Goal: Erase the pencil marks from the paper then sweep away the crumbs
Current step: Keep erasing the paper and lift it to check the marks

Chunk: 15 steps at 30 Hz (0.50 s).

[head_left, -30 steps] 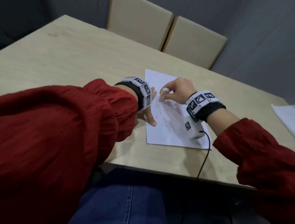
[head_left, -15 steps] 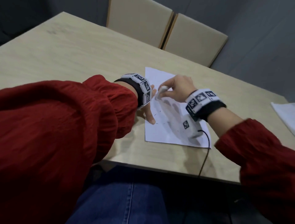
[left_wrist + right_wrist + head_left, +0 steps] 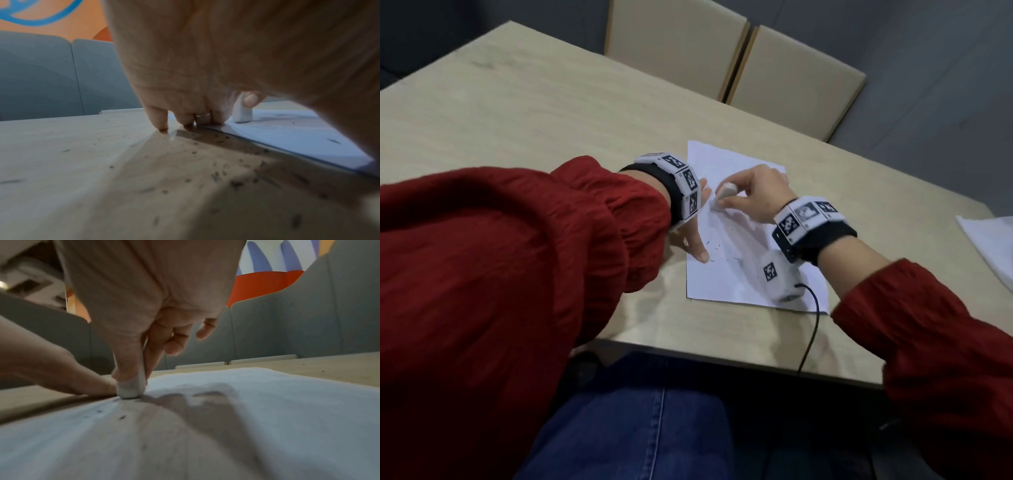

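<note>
We're mid-erase: right grip (image 3: 751, 195) pinches the eraser (image 3: 723, 194) on the paper (image 3: 726, 274) by its left edge, left grip (image 3: 693, 236) flat, pinning it. Crumbs (image 3: 216, 174) litter paper and desk (image 3: 534, 113); sweeping remains.

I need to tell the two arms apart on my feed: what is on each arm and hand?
Both arms wear loose red sleeves. Each wrist has a black strap under a white band of square black-and-white markers: left band, right band. A white marked box with a black cable sits under the right wrist. The left hand wears a ring.
</note>
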Available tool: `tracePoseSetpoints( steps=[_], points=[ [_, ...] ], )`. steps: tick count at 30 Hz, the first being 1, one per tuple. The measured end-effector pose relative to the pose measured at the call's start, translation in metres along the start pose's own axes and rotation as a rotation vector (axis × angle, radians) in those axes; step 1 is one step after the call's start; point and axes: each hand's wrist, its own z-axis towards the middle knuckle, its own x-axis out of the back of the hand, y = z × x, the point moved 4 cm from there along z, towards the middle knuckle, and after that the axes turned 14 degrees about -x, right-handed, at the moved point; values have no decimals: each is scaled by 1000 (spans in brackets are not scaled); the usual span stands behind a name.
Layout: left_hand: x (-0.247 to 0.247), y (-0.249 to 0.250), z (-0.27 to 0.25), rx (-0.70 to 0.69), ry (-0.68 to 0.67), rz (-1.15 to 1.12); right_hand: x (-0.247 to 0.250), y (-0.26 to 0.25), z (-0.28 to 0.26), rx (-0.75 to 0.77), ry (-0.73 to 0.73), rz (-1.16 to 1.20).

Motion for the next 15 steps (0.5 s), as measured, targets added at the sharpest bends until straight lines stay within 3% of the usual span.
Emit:
tracePoseSetpoints(
  steps=[4,11,15],
  points=[
    [-2,-2,2,-28,8,-3,-3,0,0,1,-59,-5],
    [-4,2,5,25,59,-3,-9,7,-73,143,-326,-34],
    [-11,-1,9,-5,87,35,-7,-2,-40,99,-164,3]
  ],
)
